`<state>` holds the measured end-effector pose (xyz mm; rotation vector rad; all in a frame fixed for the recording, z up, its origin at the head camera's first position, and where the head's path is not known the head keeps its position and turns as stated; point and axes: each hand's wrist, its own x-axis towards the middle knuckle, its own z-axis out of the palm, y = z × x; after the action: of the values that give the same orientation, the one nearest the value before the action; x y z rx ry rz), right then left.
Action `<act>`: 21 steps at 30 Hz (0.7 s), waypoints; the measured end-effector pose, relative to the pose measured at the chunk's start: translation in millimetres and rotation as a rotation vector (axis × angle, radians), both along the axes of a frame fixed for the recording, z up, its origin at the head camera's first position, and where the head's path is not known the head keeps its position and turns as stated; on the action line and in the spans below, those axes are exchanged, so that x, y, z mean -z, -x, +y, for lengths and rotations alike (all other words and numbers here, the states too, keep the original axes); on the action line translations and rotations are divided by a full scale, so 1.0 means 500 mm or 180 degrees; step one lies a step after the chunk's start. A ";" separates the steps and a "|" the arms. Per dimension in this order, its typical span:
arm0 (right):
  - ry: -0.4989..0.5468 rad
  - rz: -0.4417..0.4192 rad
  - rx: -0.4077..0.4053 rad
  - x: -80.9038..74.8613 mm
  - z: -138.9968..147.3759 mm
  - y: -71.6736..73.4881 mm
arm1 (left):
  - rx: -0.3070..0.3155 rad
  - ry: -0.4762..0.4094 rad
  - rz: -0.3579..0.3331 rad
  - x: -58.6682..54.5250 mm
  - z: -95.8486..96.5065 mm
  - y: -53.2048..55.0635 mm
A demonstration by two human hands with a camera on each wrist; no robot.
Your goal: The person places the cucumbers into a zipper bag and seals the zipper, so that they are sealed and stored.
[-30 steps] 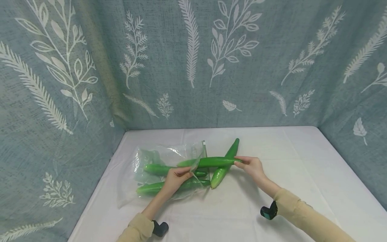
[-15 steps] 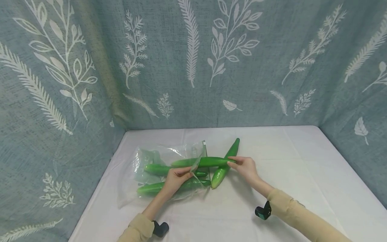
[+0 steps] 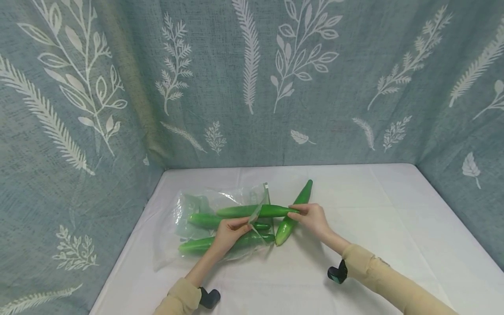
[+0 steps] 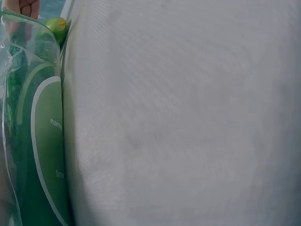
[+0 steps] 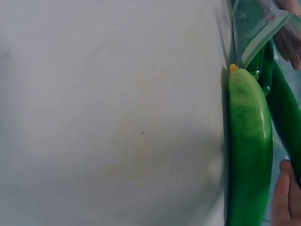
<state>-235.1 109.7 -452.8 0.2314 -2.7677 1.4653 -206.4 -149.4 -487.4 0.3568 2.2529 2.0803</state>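
Cucumber [image 3: 271,211] advanced, right hand [image 3: 313,217] pinching it, left hand [image 3: 228,232] bag [image 3: 197,204]; only left-wrist shows lettering [image 4: 56,124]

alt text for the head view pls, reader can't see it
A person's right hand holds a cucumber partway inside a clear bag while the left hand pinches its edge. Two more cucumbers lie inside; a fourth lies outside on the white table.
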 end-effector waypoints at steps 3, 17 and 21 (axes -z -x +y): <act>0.0004 -0.0009 -0.0036 0.000 -0.005 0.001 | -0.0006 -0.0004 -0.0066 -0.003 0.001 0.000; -0.0046 0.0296 -0.0314 0.000 -0.040 0.008 | 0.0007 -0.0006 0.0032 -0.003 0.000 -0.001; -0.0043 0.0343 -0.0393 0.003 -0.050 0.010 | 0.0007 0.0033 0.0064 -0.002 0.000 0.000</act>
<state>-239.9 84.7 -454.5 0.4747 -2.7225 1.4133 -206.3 -149.5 -486.1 0.3811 2.2726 2.0724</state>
